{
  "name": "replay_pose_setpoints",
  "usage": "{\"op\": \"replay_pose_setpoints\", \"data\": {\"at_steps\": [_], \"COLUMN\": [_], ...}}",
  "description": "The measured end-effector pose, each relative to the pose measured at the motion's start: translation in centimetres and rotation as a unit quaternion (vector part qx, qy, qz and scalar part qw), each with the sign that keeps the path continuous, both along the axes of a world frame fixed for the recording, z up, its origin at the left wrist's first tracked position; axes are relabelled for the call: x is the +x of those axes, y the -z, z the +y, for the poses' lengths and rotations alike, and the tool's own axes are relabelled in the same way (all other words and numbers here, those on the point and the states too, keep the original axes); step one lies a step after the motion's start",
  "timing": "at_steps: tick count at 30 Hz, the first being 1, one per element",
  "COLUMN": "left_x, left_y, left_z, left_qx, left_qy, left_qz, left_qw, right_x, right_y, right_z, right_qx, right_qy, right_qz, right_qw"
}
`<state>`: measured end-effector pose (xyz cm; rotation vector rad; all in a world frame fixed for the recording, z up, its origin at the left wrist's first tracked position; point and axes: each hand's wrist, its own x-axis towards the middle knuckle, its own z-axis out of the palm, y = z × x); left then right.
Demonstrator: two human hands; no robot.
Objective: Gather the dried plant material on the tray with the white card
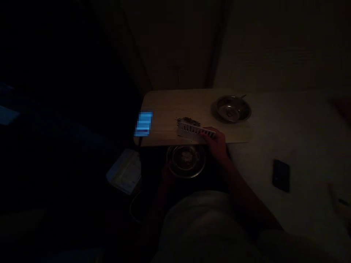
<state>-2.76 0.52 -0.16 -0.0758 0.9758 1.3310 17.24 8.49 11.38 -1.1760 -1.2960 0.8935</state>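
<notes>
My right hand (218,144) is closed around one end of a pale, flat tool with a row of dark slots (192,128); its exact kind is hard to make out in the dim light. The tool's edge meets the wooden tabletop beside a small heap of dark chopped bits (189,120). Below the table's near edge, a round metal bowl (186,175) with a pale clump inside is held by my left hand (168,173) at its left rim. Most of that hand's fingers are lost in shadow.
On the wooden table (170,102) stands another metal bowl (233,109) with a utensil handle over its rim. A lit, pixelated screen (143,124) lies at the left end. A dark phone-like object (281,175) rests on the pale surface at right; a whitish container (126,171) sits lower left.
</notes>
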Motion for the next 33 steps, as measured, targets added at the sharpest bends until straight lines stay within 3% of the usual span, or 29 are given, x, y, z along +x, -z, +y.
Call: {"op": "replay_pose_setpoints", "data": {"at_steps": [17,25,33], "left_x": [0.3,0.3,0.4], "left_y": [-1.0,-1.4,-1.4], "left_z": [-0.2,-0.1,0.0], "left_qx": [0.020,-0.005,-0.034], "left_qy": [-0.007,-0.007,-0.045], "left_qz": [0.011,-0.010,0.008], "left_qw": [1.000,1.000,0.998], "right_x": [-0.1,-0.5,-0.6], "right_y": [-0.3,-0.4,-0.2], "right_z": [-0.2,-0.2,-0.3], "right_qx": [0.001,-0.008,-0.012], "right_qy": [-0.017,-0.027,-0.032], "right_qz": [-0.022,-0.015,-0.023], "right_qw": [1.000,0.999,0.999]}}
